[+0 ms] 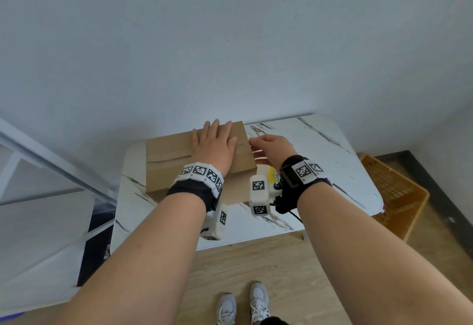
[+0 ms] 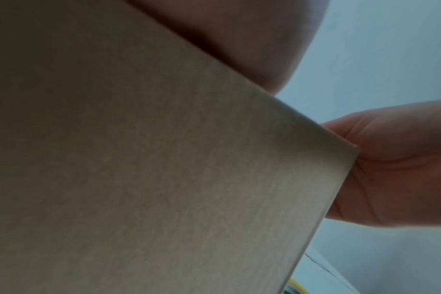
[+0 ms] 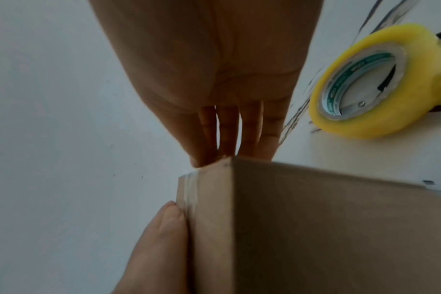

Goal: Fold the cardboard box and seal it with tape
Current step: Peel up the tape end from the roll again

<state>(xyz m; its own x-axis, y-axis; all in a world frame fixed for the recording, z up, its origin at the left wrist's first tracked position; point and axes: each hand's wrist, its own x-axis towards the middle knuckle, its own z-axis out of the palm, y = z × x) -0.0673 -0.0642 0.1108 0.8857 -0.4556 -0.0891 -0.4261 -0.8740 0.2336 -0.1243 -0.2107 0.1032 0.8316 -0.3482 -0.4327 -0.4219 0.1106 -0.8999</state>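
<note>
Flat and spread, my left hand presses down on the top of the box, which sits on the table with its flaps closed. My right hand is at the box's right end, fingers straight against the edge and thumb on the strip of clear tape there; it grips nothing. The tape roll lies just beside the box. If I lift the left hand too soon, the flaps could spring up and wrinkle the tape.
</note>
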